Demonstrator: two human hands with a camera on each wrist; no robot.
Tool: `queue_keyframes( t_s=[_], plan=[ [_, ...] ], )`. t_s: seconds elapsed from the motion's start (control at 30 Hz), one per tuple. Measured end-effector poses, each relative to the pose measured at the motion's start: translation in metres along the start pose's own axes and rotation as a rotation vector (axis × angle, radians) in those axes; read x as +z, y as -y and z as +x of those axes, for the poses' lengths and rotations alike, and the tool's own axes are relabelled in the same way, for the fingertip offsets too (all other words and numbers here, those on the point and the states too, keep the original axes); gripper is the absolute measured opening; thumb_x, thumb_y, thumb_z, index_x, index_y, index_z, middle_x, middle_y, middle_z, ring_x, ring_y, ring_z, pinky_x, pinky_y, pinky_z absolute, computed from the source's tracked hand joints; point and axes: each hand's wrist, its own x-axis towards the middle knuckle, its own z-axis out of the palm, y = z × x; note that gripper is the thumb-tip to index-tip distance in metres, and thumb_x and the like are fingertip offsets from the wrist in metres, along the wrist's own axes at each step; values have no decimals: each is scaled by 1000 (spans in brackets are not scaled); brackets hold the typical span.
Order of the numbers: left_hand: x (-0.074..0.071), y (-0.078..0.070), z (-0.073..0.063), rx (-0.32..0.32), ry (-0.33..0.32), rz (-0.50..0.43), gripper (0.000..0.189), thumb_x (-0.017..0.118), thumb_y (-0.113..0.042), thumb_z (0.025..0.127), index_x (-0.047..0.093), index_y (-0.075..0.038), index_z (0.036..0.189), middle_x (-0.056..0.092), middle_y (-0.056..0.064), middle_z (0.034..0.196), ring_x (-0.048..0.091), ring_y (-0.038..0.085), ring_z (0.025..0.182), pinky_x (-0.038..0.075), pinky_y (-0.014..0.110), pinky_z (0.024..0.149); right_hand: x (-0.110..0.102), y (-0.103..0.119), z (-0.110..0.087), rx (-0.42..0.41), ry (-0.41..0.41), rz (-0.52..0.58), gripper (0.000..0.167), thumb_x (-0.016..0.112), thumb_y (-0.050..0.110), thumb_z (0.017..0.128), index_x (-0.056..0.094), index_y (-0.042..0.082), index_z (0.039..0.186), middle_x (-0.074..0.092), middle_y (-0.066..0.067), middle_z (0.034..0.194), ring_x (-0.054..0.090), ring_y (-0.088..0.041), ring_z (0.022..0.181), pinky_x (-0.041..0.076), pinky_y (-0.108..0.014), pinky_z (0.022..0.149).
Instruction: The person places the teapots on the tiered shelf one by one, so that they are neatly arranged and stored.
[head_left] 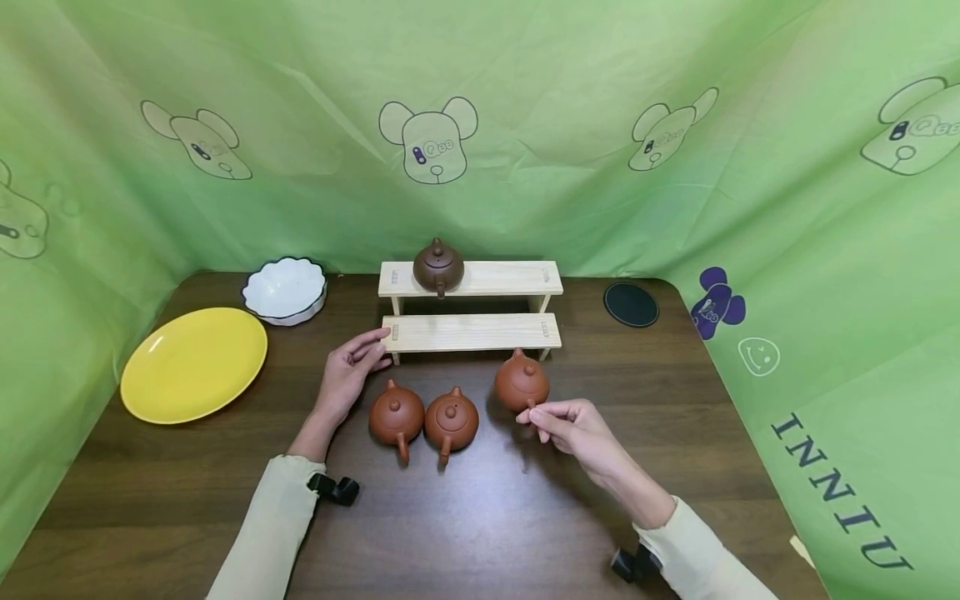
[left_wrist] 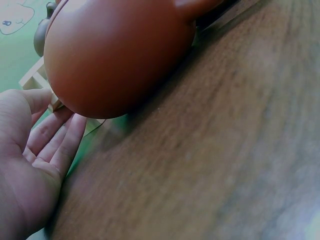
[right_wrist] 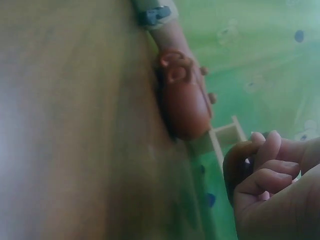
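"INNIU" (head_left: 842,493) on green cloth (head_left: 525,221)

We are reading these capitals slanting down the cloth's right side, below a white smiley (head_left: 759,357). On animal heads (head_left: 435,150) we are making out a Q (head_left: 430,148), the rest being unclear; stamps (head_left: 395,333) on the wooden stand (head_left: 480,332) we are finding too small to read.

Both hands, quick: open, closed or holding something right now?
Left hand: open, touching the left end of the lower shelf.
Right hand: closed, holding a reddish-brown teapot.
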Motion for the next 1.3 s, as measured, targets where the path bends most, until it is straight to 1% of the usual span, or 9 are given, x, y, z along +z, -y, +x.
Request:
queue_keyframes(
  t_s=[0.17, 0.37, 0.47, 0.57, 0.63, 1.0, 1.13, 1.23, 1.3],
  plan=[
    [0, 0, 0, -2, -4, 1, 35, 65, 1, 111, 65, 13, 145, 72, 17, 142, 76, 3, 106, 69, 27, 94, -3, 13, 5, -26, -54, 1, 32, 67, 11, 111, 73, -20, 117, 61, 7, 73, 33, -2, 54, 18, -18, 49],
    [1, -1, 0, -4, -6, 9, 35, 65, 0, 111, 66, 13, 144, 74, 13, 139, 76, 4, 105, 69, 26, 94, -7, 27, 11, -64, -126, -18, 27, 68, 12, 112, 78, -14, 113, 59, 7, 72, 36, -4, 56, 23, -18, 47],
    [2, 0, 1, -7, -7, 14, 35, 65, 0, 112, 66, 13, 144, 75, 12, 138, 77, 3, 104, 69, 26, 94, -10, 33, 16, -80, -164, -9, 22, 69, 12, 111, 83, -4, 107, 58, 8, 71, 33, -3, 53, 20, -18, 46],
    [2, 0, 1, -9, -6, 13, 35, 65, 0, 111, 65, 13, 144, 74, 16, 140, 77, 3, 104, 69, 26, 94, -11, 37, 23, -92, -197, -1, 19, 69, 13, 111, 86, 7, 102, 57, 8, 70, 31, -3, 51, 17, -19, 46],
    [2, 0, 1, -10, -4, 13, 36, 65, 0, 112, 65, 13, 145, 72, 20, 142, 77, 3, 104, 69, 26, 95, -12, 40, 27, -106, -211, 2, 19, 69, 12, 111, 86, 10, 101, 58, 7, 70, 31, -3, 51, 17, -18, 46],
    [1, 0, 1, -9, -8, 21, 35, 65, 0, 112, 66, 11, 145, 69, 24, 144, 77, 3, 103, 69, 26, 94, -12, 53, 49, -195, -247, 35, 21, 68, 11, 112, 85, 12, 99, 71, 7, 83, 43, -4, 62, 22, -14, 47],
    [1, 1, 1, -5, -4, 17, 36, 66, -1, 111, 66, 11, 145, 74, 15, 141, 77, 4, 104, 69, 25, 94, -10, 57, 57, -222, -255, 45, 19, 68, 10, 111, 85, 7, 102, 72, 4, 85, 47, -5, 67, 24, -14, 47],
    [0, 2, 1, 2, -2, 12, 36, 66, -3, 112, 66, 12, 145, 77, 4, 136, 77, 3, 104, 69, 25, 94, -7, 61, 62, -248, -260, 42, 18, 69, 10, 111, 84, 4, 105, 71, 4, 83, 45, -6, 65, 25, -14, 47],
    [0, 2, 0, 5, 1, 12, 36, 66, -3, 112, 65, 13, 145, 78, 1, 135, 77, 3, 104, 69, 25, 94, -6, 63, 66, -265, -258, 43, 18, 69, 9, 111, 84, 2, 106, 70, 4, 82, 44, -6, 64, 25, -14, 47]
  ],
)
